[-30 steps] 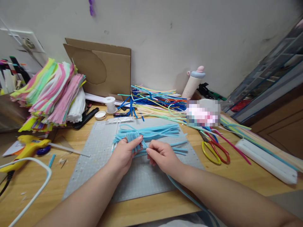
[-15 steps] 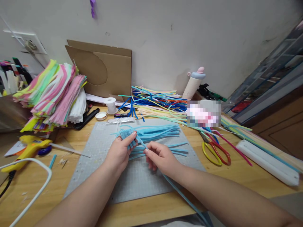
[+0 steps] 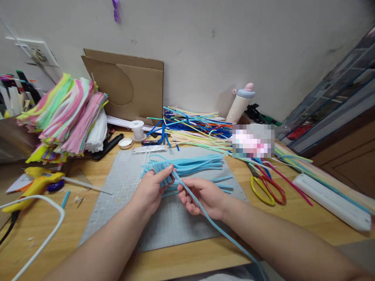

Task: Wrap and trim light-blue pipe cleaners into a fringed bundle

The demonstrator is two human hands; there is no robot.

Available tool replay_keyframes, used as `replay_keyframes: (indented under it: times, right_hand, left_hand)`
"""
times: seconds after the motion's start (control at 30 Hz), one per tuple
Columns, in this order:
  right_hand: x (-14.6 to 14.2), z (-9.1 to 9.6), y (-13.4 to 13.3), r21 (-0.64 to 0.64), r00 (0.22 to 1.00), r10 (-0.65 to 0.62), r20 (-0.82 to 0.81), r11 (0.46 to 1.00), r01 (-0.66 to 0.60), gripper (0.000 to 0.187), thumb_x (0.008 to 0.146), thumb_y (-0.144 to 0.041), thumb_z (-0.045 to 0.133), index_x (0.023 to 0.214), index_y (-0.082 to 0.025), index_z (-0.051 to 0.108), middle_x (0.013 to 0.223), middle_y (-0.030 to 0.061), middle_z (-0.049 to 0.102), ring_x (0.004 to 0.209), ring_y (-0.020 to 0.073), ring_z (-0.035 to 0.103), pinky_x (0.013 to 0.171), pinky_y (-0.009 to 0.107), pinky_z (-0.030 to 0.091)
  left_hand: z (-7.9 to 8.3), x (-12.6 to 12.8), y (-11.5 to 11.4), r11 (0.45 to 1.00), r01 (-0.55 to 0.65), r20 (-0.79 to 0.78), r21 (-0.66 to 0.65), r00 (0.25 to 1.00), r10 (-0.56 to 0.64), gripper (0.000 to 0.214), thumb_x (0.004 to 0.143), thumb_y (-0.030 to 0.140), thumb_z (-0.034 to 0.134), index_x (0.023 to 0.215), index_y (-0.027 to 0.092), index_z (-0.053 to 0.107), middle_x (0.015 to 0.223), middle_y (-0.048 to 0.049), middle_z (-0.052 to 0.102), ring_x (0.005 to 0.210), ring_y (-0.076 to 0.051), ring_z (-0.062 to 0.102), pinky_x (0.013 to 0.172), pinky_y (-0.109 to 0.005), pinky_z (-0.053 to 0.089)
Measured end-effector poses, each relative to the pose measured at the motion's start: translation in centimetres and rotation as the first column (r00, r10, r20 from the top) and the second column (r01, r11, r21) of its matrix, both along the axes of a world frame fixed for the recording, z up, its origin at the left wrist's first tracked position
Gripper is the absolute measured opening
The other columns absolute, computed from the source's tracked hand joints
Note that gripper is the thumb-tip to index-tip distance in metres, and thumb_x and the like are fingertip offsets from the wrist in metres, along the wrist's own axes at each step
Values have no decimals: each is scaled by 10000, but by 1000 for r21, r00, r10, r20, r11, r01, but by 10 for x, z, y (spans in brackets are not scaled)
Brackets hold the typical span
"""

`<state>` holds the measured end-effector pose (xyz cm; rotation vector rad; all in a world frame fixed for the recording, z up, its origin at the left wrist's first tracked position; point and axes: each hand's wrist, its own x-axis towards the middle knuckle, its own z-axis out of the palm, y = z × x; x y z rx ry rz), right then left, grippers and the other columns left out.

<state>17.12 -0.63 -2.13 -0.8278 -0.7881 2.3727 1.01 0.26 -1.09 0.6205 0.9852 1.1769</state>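
My left hand (image 3: 152, 187) is closed on a coiled bundle of light blue pipe cleaner (image 3: 160, 168), its thumb pressing on the loops. From this bundle a long blue strand (image 3: 211, 217) runs down to the right, past the table's front edge. My right hand (image 3: 205, 198) pinches that strand close to the bundle, fingers curled. Behind and beneath my hands, more light blue pipe cleaners (image 3: 202, 162) lie in a bunch on the grey cutting mat (image 3: 111, 218). A few shorter ones (image 3: 224, 186) rest just in front of the bunch.
To the left are a yellow glue gun (image 3: 38, 181), its white cable (image 3: 49, 236) and pastel pipe cleaner bundles (image 3: 70, 109). Scissors (image 3: 263, 191) and a white power strip (image 3: 331, 201) lie right. Cardboard (image 3: 143, 86), a thread spool (image 3: 137, 130) and a bottle (image 3: 238, 103) stand behind.
Both hands have shifted slightly right, and the left thumb moved with the coil. My right hand has turned, its fingers more open to view, and the strand now passes over it.
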Motion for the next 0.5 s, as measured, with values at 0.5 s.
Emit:
replay_keyframes:
  times: [0.5]
  right_hand:
    - [3, -2, 2, -140, 963, -22, -268, 990, -16, 83, 822, -179, 560, 879, -119, 572, 577, -26, 610, 362, 15, 433, 325, 97, 272]
  left_hand:
    - [2, 1, -2, 996, 62, 81, 62, 994, -67, 140, 671, 238, 763, 712, 136, 677, 687, -1, 675, 590, -105, 595, 589, -216, 490]
